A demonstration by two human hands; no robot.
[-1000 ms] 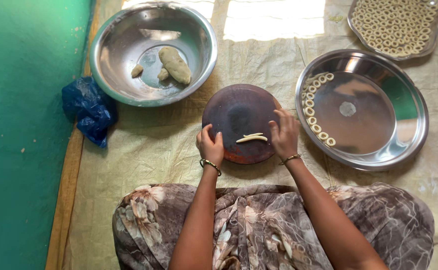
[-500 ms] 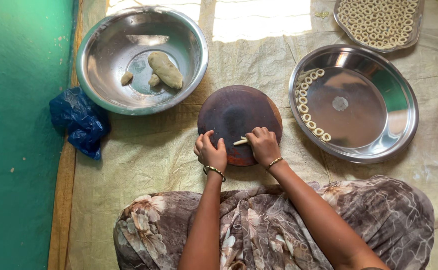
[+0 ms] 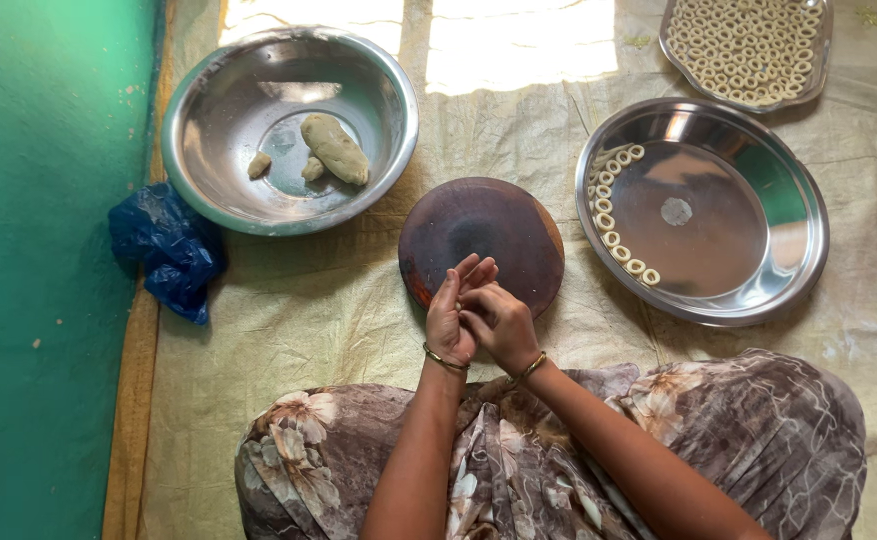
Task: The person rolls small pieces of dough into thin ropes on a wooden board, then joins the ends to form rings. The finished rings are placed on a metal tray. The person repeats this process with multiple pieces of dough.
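Observation:
My left hand [image 3: 452, 318] and my right hand [image 3: 506, 323] meet over the near edge of a round dark wooden board [image 3: 482, 232]. Their fingers close together on a small pale dough strip, of which only a sliver shows between them. The left fingers point upward and the right fingers curl against them. Nothing lies on the board's top. A steel plate [image 3: 749, 258] to the right carries a curved row of small dough rings [image 3: 614, 214] along its left rim. A steel bowl [image 3: 217, 118] at the upper left holds a dough lump [image 3: 335, 148] and two small pieces.
A steel tray [image 3: 671, 38] packed with several dough rings sits at the top right. A crumpled blue plastic bag [image 3: 171, 248] lies beside the bowl, next to the green wall [image 3: 39, 250]. A tan mat [image 3: 309, 310] covers the floor; my patterned skirt [image 3: 739, 430] fills the bottom.
The dough strip that lay on the board is now off it and between my fingers. Both hands drew back to the board's near edge and came together.

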